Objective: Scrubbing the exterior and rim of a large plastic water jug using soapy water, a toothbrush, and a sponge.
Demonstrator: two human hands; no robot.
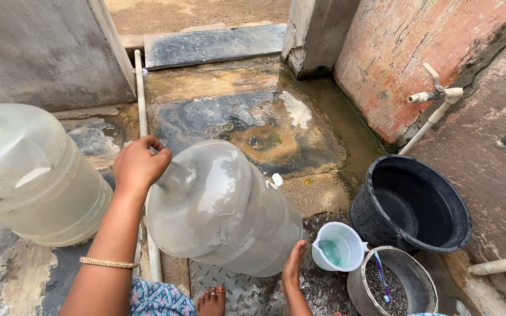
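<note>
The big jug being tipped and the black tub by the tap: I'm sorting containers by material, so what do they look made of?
The jug, held by the left hand at its neck and the right hand at its base, looks like clear, cloudy plastic: the floor shows faintly through its glossy wall. The black tub seems moulded plastic or rubber, matte, with a textured outer wall.

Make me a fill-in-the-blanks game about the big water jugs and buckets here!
1. The left hand grips the tilted water jug at its ____.
2. The right hand rests at the jug's ____.
3. The big tub under the tap is coloured ____.
4. A toothbrush lies in the ____ bowl.

Missing words: neck; base; black; metal
</note>
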